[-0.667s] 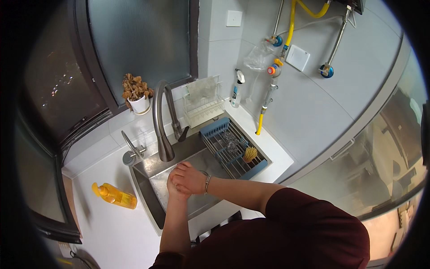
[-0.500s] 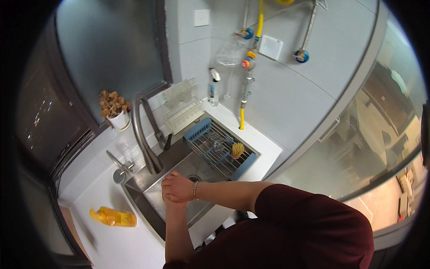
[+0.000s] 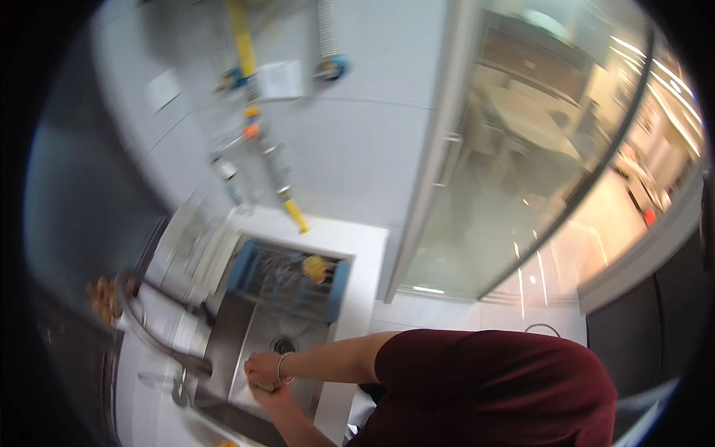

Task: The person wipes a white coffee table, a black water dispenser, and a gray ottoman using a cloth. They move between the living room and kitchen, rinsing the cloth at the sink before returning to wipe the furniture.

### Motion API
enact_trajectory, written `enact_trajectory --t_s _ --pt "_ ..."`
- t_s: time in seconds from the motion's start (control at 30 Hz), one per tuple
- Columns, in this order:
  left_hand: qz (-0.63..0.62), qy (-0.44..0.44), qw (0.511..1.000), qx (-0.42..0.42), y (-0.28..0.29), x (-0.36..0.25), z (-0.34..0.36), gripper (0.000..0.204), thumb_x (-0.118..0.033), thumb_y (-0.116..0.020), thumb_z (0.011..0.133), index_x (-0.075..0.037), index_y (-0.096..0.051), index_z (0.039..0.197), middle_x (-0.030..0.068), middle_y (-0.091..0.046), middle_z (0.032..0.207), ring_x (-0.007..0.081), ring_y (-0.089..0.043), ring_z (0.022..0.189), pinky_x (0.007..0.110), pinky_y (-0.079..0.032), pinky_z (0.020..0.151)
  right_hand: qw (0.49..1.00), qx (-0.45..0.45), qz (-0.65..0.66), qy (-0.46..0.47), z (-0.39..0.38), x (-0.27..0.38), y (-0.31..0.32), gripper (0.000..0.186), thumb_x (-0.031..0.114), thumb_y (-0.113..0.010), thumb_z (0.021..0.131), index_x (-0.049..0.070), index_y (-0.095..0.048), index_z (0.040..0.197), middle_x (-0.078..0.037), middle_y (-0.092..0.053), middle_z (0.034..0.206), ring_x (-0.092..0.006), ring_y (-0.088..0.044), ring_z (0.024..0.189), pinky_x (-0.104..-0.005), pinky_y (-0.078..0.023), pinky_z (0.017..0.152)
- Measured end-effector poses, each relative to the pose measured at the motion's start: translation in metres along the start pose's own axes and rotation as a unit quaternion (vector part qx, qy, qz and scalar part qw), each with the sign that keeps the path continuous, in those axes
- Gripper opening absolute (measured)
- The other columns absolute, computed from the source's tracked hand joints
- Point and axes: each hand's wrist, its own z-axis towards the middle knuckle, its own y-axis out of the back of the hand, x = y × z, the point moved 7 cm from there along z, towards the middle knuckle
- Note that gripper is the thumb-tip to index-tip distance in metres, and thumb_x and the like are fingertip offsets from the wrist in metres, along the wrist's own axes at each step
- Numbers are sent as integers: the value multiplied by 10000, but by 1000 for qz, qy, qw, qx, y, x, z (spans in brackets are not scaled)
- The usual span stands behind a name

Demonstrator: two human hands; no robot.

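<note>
Both hands are together above the steel sink [image 3: 232, 328], left of the drain [image 3: 283, 344]. My right hand [image 3: 262, 368], with a bracelet [image 3: 282, 366] at its wrist, is closed over my left hand [image 3: 269, 395]. The right hand covers most of the left one, whose fingers I cannot make out through the blur. No tool shows in either hand. A metal faucet [image 3: 160, 339] arches over the sink's left side, its spout end close to the hands.
A blue-ended drying rack [image 3: 337, 289] spans the sink's far end, holding a yellow brush [image 3: 315, 268] and steel wool [image 3: 279, 270]. Behind stand a spray bottle [image 3: 228, 177] and a yellow pipe [image 3: 296, 214]. Dried flowers [image 3: 104, 298] are at left; a glass door [image 3: 477, 216] at right.
My view has swung to the right and blurred, showing more of the glass door and floor. The yellow bottle has almost left the view. My hands stay together over the sink.
</note>
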Motion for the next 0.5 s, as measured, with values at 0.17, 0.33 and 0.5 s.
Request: enact_trajectory --t_s 0.17,0.33,0.5 --pt "105 -8 993 47 -76 26 -32 486 -336 -515 921 -11 -454 1277 166 -515 1213 303 -526 1123 445 -471 898 960 99 166 -205 -91 -66 76 408 321 -677 774 98 -571 1098 -88 -610 917 -245 -583 867 -373 -465 753" --pt "259 23 888 380 -216 185 -133 483 -236 -545 912 7 -405 1305 167 -481 1244 296 -511 1150 400 -470 919 917 -170 299 -205 -307 -62 210 525 313 -711 745 106 -511 1184 -50 -594 1010 -175 -549 900 -326 -483 669" --pt "329 173 768 522 -282 385 -316 489 -83 -566 889 -23 -375 1335 152 -480 1252 256 -526 1112 376 -463 919 799 -349 351 -343 -573 -66 265 733 364 -730 757 145 -359 1350 -48 -536 1202 -165 -525 1048 -326 -506 722"
